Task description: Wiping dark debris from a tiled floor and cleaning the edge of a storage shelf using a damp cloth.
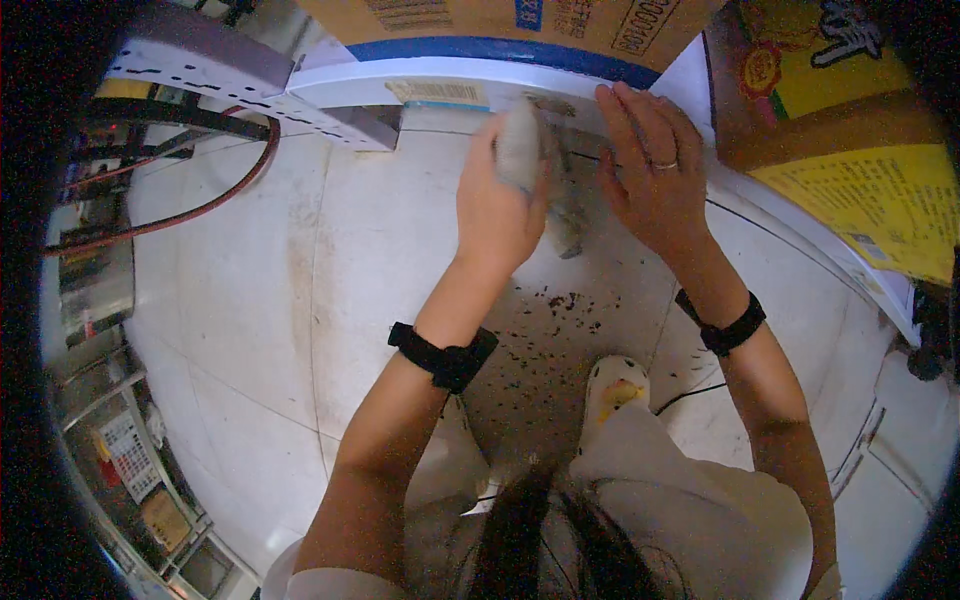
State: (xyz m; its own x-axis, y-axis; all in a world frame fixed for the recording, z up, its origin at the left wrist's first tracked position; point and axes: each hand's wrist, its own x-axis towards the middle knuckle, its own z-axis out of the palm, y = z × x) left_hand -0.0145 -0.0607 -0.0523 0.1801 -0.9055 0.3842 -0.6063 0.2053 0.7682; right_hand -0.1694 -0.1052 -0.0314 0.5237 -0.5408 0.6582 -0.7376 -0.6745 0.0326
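My left hand is closed around a pale greyish brush or similar cleaning tool, blurred, near the white shelf edge. A grey-brown clump, which may be bristles or cloth, hangs just right of that hand; its exact kind is unclear. My right hand, with a ring on one finger, is spread flat with its fingertips at the white shelf edge, below a cardboard box. It appears to hold nothing. Dark crumbs of debris lie scattered on the tiled floor below the hands.
A perforated metal shelf post stands at the upper left, beside a red-brown cable or hose. Yellow printed packaging sits on the right shelf. A metal rack is at lower left. My clog rests near the debris.
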